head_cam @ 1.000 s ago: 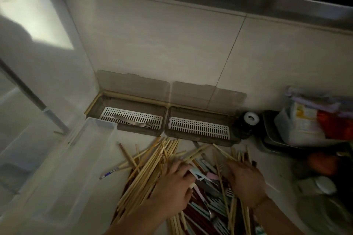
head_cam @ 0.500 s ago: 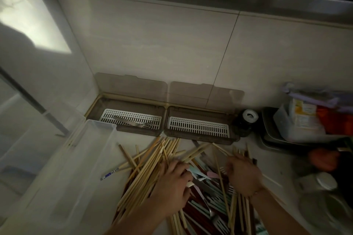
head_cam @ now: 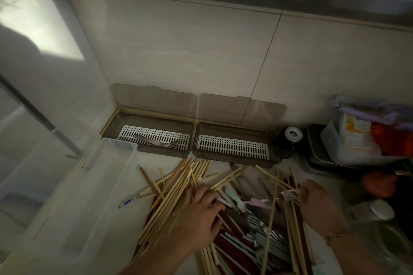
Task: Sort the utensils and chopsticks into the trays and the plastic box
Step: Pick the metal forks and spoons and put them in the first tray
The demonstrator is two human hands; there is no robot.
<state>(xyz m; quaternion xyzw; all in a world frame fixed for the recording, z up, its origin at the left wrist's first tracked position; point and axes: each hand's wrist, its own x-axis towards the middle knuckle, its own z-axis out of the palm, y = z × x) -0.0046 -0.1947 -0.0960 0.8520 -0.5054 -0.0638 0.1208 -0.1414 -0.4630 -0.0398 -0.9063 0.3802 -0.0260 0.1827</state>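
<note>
One fork [head_cam: 290, 195] is pinched in your right hand [head_cam: 317, 204], tines pointing left, its long axis running left-right like the two trays. Those trays lie far and left of that hand: the right tray [head_cam: 232, 146] is nearer, the left tray [head_cam: 154, 137] already holds a fork. Your left hand [head_cam: 199, 219] rests flat, fingers relaxed, on the chopsticks [head_cam: 169, 196] piled on the bench.

Dim home kitchen: tiled wall [head_cam: 190, 51], countertop [head_cam: 134, 176], cutlery trays [head_cam: 232, 147], chopsticks [head_cam: 178, 187].
</note>
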